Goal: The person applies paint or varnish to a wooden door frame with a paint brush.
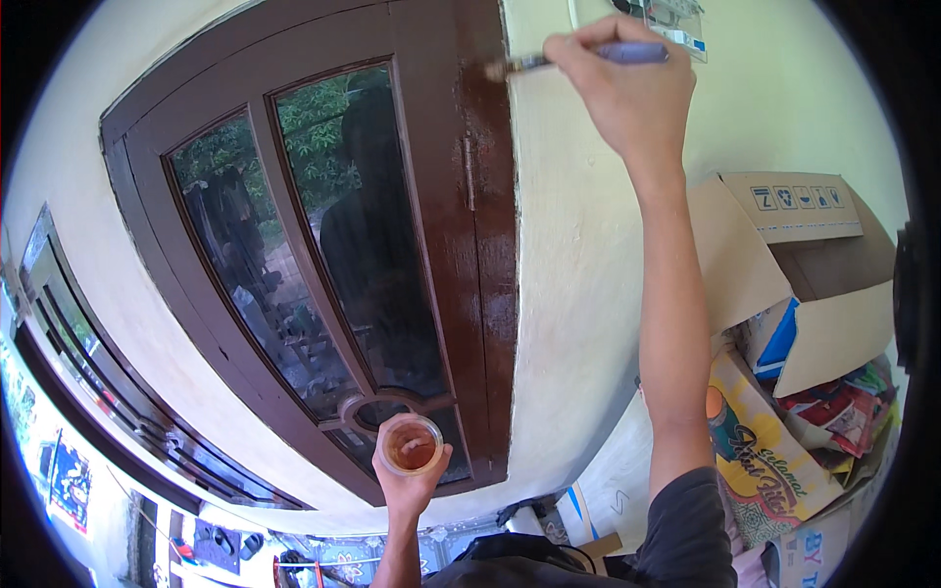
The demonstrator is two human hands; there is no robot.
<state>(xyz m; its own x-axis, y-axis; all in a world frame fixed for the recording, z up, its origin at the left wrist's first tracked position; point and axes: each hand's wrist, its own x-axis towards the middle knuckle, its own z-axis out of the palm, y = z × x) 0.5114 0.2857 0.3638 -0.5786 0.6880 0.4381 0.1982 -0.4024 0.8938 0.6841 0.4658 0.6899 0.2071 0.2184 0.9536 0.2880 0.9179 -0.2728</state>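
My right hand (647, 88) grips a paintbrush with a purple handle (624, 52), its bristles at the right edge of the brown wooden window frame (487, 127), near the top. The frame's right strip looks glossy around a hinge, and its two tall glass panes (382, 245) show reflections of greenery and a dark figure. My left hand (397, 485) holds a clear cup (412, 446) with reddish-brown liquid in it, in front of the lower part of the frame, near a round wooden ornament.
An open cardboard box (833, 333) and printed cartons (760, 431) are piled at the right against the pale wall (578, 274). A second barred window (93, 333) is at the left. Sandals (216, 539) and patterned floor tiles (363, 549) lie below. A small wall fixture (691, 39) is at the top.
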